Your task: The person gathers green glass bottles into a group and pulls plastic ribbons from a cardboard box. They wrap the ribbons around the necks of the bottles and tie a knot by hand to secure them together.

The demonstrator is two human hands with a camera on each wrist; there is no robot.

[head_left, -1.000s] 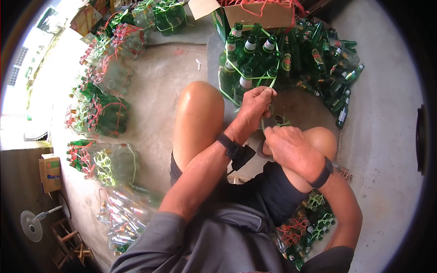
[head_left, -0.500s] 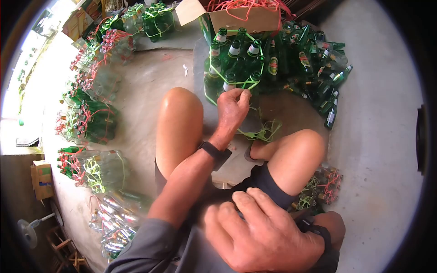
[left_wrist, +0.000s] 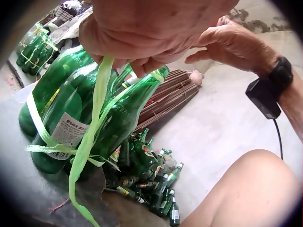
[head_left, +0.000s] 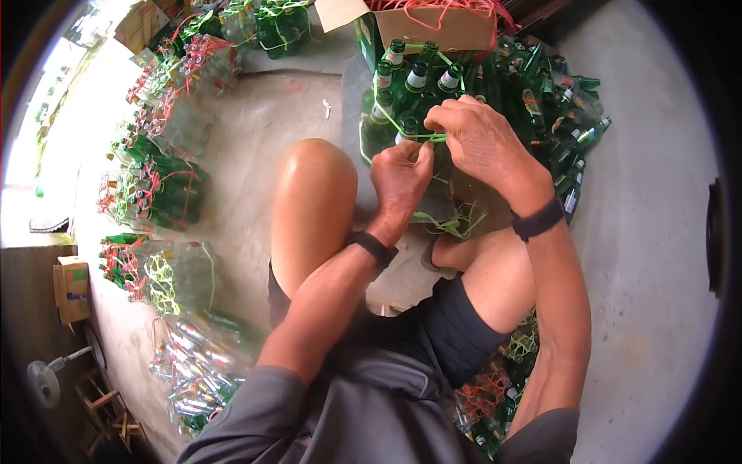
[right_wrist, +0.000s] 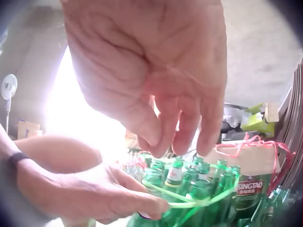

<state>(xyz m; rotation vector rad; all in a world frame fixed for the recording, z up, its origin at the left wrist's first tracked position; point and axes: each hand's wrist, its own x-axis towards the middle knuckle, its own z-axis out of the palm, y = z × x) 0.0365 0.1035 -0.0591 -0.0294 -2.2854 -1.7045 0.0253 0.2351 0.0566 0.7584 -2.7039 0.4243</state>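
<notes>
A bundle of upright green glass bottles [head_left: 416,81] stands in front of the person, with a light-green plastic strap [head_left: 390,114] running round the necks. At the near side of the bundle, my left hand [head_left: 398,179] pinches the strap between thumb and fingers. A flat tail of the strap [left_wrist: 85,156] hangs down from that hand in the left wrist view. My right hand [head_left: 495,147] is just over the bundle's near right corner. Its fingers [right_wrist: 182,137] point loosely down above the bottle tops, with nothing seen between them. A second band [left_wrist: 40,118] circles the bottles lower down.
Loose green bottles [head_left: 568,116] lie heaped to the right. A cardboard box [head_left: 433,29] with red straps stands behind the bundle. Tied bottle bundles [head_left: 174,193] line the left side. Loose green strap [head_left: 464,220] lies near the foot. The person's knees [head_left: 317,166] flank the work.
My right hand came away from beside the left hand, drew back toward the lap, then rose forward over the bundle. My left hand has kept its grip on the strap.
</notes>
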